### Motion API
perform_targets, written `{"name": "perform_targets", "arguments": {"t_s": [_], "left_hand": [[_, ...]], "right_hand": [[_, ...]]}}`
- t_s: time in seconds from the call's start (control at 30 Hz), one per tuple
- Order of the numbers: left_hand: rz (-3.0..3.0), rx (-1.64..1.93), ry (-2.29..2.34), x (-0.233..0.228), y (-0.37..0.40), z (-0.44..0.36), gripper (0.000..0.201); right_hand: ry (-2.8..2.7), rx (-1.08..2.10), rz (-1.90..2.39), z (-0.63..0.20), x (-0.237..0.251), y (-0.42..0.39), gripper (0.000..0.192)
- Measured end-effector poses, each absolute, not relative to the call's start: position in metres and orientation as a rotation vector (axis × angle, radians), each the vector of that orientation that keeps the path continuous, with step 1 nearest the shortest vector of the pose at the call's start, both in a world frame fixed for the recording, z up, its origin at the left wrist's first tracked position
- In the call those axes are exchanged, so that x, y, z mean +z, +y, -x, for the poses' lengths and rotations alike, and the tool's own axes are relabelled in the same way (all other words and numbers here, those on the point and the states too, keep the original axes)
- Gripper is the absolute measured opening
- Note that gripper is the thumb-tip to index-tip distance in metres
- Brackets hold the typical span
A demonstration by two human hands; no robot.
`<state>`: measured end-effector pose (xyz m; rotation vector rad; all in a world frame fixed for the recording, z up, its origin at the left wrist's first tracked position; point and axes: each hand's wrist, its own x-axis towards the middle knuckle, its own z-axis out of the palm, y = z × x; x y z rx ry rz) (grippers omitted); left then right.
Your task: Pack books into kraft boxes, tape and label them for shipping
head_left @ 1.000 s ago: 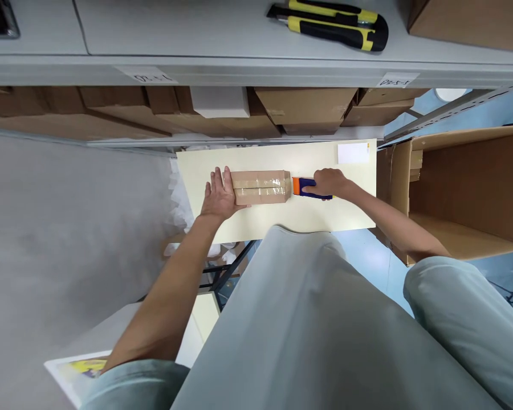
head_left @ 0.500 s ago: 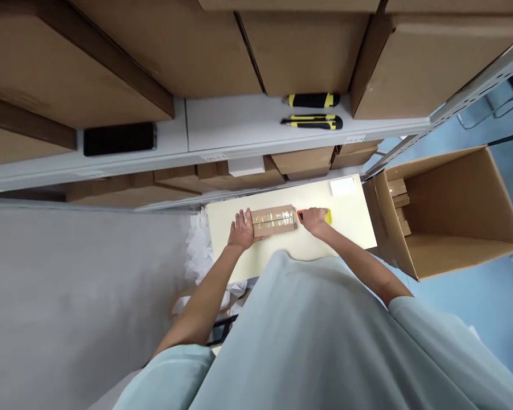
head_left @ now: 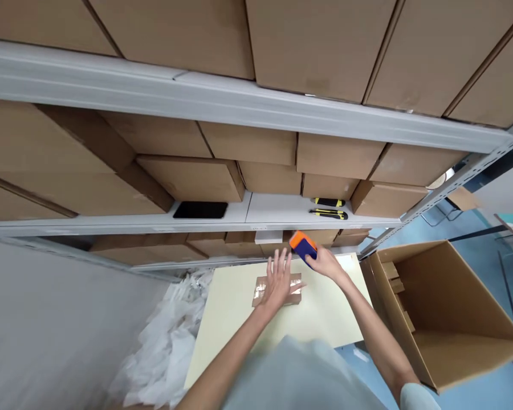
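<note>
A small brown cardboard box (head_left: pixel 297 297) with shiny clear tape along its top lies on the cream tabletop (head_left: pixel 235 319). My left hand (head_left: pixel 277 285) is over this box, open, with fingers spread and the thumb out to the right; it covers the box's middle. My right hand (head_left: pixel 325 263) is closed around an orange and dark-blue tape dispenser (head_left: pixel 302 248), raised just beyond the box to the right. The dispenser's rear part is hidden in the hand.
A large open carton (head_left: pixel 465 307) with several small boxes inside stands at the right. Ahead, a grey shelf (head_left: pixel 277 208) holds brown cartons, a black phone (head_left: pixel 200 209) and two yellow-black utility knives (head_left: pixel 329 213). Crumpled white packing material (head_left: pixel 166 341) lies at the left.
My right hand has lifted the tape dispenser from beside the box's right end. My left hand has moved from the box's left end to over its top. The view has tilted up.
</note>
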<state>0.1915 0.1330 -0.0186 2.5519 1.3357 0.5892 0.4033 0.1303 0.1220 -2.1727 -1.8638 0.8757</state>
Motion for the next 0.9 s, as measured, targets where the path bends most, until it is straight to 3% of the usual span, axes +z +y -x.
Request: {"name": "perform_targets", "arguments": {"t_s": [0.1,0.2,0.37,0.53,0.7,0.8,0.9], "left_hand": [[-2.496,0.933,1.371,0.043,0.166,-0.219,0.081],[-2.431,1.004,1.434,0.093,0.197,-0.228,0.076],[-2.359,1.012,1.448,0.117,0.201,-0.224,0.071],[-2.253,0.915,1.477,0.075,0.173,-0.209,0.066],[-1.960,0.613,1.693,-0.011,0.131,-0.153,0.075],[-1.742,0.381,1.830,-0.063,0.096,-0.114,0.077],[-1.620,0.241,1.840,-0.098,0.071,-0.095,0.080]], "right_hand": [[-1.958,0.694,2.044,-0.385,0.157,0.179,0.051],[-2.138,0.448,1.966,-0.368,0.184,0.224,0.046],[-2.351,0.319,2.058,-0.349,0.194,0.272,0.040],[-2.399,0.278,2.085,-0.350,0.173,0.285,0.053],[-2.144,0.026,2.034,-0.359,0.109,0.218,0.069],[-1.976,0.240,2.210,-0.357,0.041,0.141,0.071],[-1.846,0.724,2.423,-0.343,-0.023,0.071,0.074]]}}
